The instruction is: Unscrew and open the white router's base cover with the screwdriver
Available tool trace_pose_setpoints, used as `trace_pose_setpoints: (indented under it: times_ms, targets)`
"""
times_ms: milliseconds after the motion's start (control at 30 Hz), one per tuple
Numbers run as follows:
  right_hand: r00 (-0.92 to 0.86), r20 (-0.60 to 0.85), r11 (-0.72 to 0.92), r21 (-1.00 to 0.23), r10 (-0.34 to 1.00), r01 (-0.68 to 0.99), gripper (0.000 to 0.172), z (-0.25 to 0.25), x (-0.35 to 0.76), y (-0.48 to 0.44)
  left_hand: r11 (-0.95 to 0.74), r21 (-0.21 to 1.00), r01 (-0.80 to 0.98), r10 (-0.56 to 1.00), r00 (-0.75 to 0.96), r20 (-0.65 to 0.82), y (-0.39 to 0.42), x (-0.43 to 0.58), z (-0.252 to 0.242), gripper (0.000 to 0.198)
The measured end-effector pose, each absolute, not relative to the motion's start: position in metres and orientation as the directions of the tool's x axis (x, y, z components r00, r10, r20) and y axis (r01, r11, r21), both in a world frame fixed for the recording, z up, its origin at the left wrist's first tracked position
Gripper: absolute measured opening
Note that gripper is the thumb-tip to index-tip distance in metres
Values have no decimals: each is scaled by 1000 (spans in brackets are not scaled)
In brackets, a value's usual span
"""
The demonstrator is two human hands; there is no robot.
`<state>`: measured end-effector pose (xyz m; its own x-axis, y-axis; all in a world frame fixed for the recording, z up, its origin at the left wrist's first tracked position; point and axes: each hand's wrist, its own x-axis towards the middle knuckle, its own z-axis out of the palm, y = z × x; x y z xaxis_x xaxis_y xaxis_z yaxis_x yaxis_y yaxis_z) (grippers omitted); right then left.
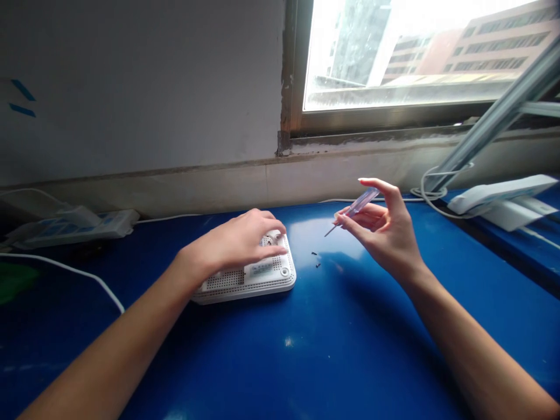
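A white, flat plastic box with perforated vents and a label (262,269), like a router turned underside up, lies on the blue table (271,356). My left hand (238,239) hovers over or rests on its top, thumb and fingers apart near a round recess; part of the box is hidden beneath it. In my right hand (385,227) is a small screwdriver (362,202) with a clear purplish handle, pinched by thumb and fingers, its thin tip slanting down to the left. Two small dark screws (314,253) lie on the table between the box and the screwdriver.
At the left stands a white power strip (96,226) with a plug, and a white cable (74,265) runs in front of it. Another white power strip (503,195) sits at the right beside a metal post (490,128). A wall and window close off the back.
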<state>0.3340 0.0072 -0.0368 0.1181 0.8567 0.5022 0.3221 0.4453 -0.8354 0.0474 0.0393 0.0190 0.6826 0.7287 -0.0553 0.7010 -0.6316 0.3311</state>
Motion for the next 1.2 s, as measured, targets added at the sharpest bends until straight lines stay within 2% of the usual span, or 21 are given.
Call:
trace_pose_setpoints:
  times_ms: [100, 167, 333, 433, 600, 667, 767, 833, 900, 967, 1067, 1133, 1200]
  targets:
    - [84, 499, 446, -828, 863, 340, 74, -39, 327, 5, -574, 349, 740, 713, 662, -232, 31, 9, 23, 81]
    - [72, 496, 446, -828, 865, 341, 75, -39, 322, 3, -573, 332, 749, 701, 658, -276, 26, -8, 21, 97]
    - [52, 497, 462, -835, 866, 300, 76, -40, 307, -3, -569, 278, 774, 748, 628, -217, 15, -16, 15, 95]
    - [70, 517, 481, -833, 853, 274, 76, -39, 297, -6, -498, 226, 837, 820, 539, -192, 8, -6, 15, 95]
    - [118, 561, 523, -817, 820, 243, 79, -35, 279, -14, -337, 58, 940, 925, 342, -165, -3, 15, 13, 70]
    - [108, 566, 529, -811, 817, 249, 82, -33, 273, -17, -313, 58, 948, 940, 318, -126, -3, 18, 12, 65]
    - [71, 586, 554, -793, 807, 255, 82, -33, 266, -22, -348, 124, 929, 933, 357, -50, -1, 13, 12, 59]
    - [28, 604, 576, -771, 796, 270, 80, -34, 265, -24, -418, 162, 894, 906, 423, 6, 1, 6, 12, 66]
    - [-30, 621, 598, -738, 783, 314, 78, -36, 265, -26, -501, 190, 844, 862, 507, 24, 2, 0, 11, 89]
    - [-101, 639, 623, -685, 763, 378, 76, -37, 266, -29, -546, 226, 807, 820, 569, -52, 1, -3, 9, 110]
    - [-175, 674, 666, -590, 718, 457, 74, -36, 265, -34, -509, 265, 819, 796, 565, -218, -3, -2, 5, 134]
    - [-161, 710, 688, -559, 685, 464, 75, -33, 263, -37, -477, 260, 840, 795, 538, -279, -4, 1, 3, 141]
    - [-132, 730, 696, -557, 670, 453, 76, -31, 262, -40, -473, 246, 846, 797, 529, -290, -4, 2, 2, 139]
